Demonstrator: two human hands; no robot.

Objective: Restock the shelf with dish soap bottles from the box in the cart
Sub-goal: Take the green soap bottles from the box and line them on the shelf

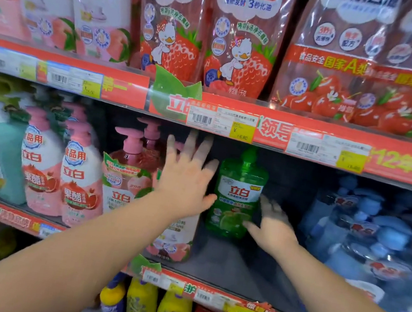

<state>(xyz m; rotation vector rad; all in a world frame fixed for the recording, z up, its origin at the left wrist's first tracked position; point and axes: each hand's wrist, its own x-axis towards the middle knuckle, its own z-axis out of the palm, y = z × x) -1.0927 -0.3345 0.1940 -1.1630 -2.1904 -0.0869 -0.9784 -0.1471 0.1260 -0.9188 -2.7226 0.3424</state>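
Stretching 2 bare forearms (67, 263) onto the middle shelf (221, 267) with left hand (186, 179) and right hand (273, 227) splayed wide, gripping nothing, flanking 1 green dish soap bottle (237, 196) standing upright in the gap, prob just finishing placement, next needing another from the cart.

Middle shelf (222, 264), a dark board edged by a red price rail (206, 293). One green bottle (237, 196) stands upright toward the back of an open gap, between rows of pink pump bottles (78, 178) at left and blue bottles (365, 237) at right.
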